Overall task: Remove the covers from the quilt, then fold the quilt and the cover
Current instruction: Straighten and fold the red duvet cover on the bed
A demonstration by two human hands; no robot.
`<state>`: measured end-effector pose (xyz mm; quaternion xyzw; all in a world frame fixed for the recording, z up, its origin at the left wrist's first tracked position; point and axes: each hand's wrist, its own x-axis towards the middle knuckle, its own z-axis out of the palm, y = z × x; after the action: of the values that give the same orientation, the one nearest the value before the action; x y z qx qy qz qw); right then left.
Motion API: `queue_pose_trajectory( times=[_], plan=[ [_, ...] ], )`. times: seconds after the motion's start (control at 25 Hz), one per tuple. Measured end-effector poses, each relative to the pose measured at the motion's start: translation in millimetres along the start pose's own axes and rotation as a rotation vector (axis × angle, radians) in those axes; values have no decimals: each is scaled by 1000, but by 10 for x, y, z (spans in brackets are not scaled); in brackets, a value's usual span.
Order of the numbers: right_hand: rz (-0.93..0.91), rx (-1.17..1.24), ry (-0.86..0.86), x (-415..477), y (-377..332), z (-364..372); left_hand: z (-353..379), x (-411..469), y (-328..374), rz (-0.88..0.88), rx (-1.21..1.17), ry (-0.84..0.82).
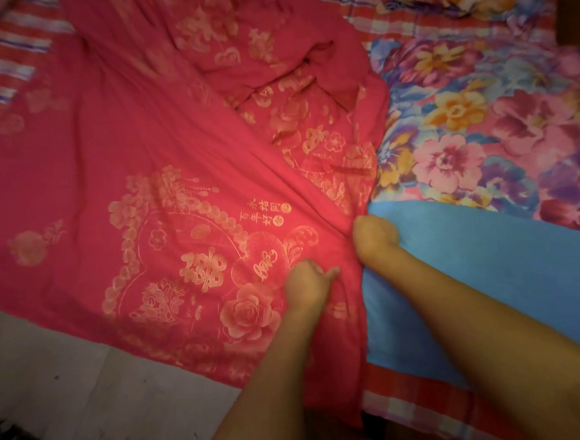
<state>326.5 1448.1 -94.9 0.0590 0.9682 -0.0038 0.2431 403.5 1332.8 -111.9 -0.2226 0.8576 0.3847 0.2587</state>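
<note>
Left hand (306,287), right hand (375,237) gripping red cover (111,139)

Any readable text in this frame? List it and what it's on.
"永结同心": gold print on the red cover; the last character is small and circled.
"百年好合": same cover, the row right beside it.
"囍": large gold sign on the cover, repeated further up.
Cursive gold word right of the large sign: too blurred to read.

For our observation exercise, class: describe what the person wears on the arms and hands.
The left forearm and right forearm are bare; no sleeve shows. The left hand and right hand are gloveless, with no watch, bracelet or ring visible.
</note>
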Motion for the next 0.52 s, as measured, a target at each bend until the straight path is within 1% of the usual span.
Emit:
queue_pose_trajectory(
  times=[0.04,0.08,0.12,0.16,0.2,0.28,0.32,0.36,0.4,0.44,0.48,0.52],
  plan=[
    [-21,10,-55,59,-5,-43,-1,74,29,-13,35,-44],
    [-62,71,-134,136,-26,-104,40,138,29,-12,153,-113],
    [-113,204,-235,225,-51,-173,100,197,29,-5,266,-179],
    [-158,412,-362,320,-90,-256,130,266,46,6,358,-213],
    [-154,684,-495,417,-169,-327,129,345,70,18,415,-240],
    [1,1192,-716,616,-357,-438,132,469,99,15,430,-292],
    [77,1381,-831,757,-456,-492,125,495,116,4,432,-299],
    [136,1544,-892,926,-545,-546,121,509,128,11,457,-310],
    [195,1677,-907,1108,-636,-588,124,516,123,14,477,-315],
    [228,1741,-923,1240,-717,-633,149,528,94,14,505,-314],
    [229,1714,-960,1326,-799,-670,154,529,78,21,488,-297],
    [187,1605,-986,1371,-870,-732,157,535,72,22,480,-286]
  ],
)
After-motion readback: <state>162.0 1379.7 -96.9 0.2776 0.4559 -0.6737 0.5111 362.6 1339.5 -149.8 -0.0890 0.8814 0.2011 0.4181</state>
